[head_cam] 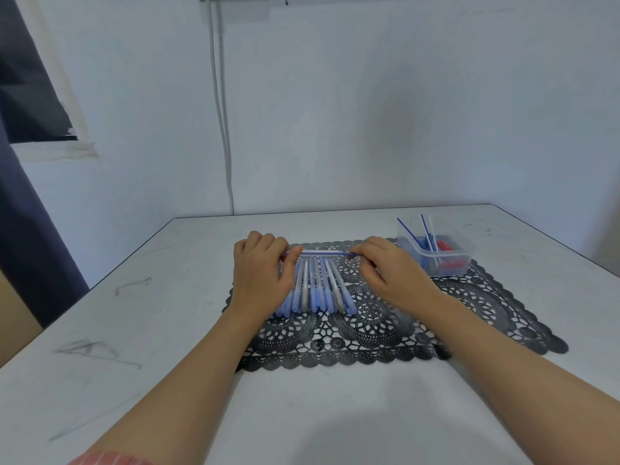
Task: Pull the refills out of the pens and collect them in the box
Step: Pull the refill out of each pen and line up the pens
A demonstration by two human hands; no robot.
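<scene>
Right now I am holding a slim, pale pen [317,252] level over the far part of the mat. My left hand [261,273] is gripping its barrel and my right hand [389,273] is pinching the thin blue refill [347,254] at its right end. Beneath, a row of light-blue pens [315,290] is lying on a black lace-patterned mat [369,323]. Far right, a clear plastic box [446,260] is holding leaning blue refills [411,233] on the scuffed white table [167,330].
</scene>
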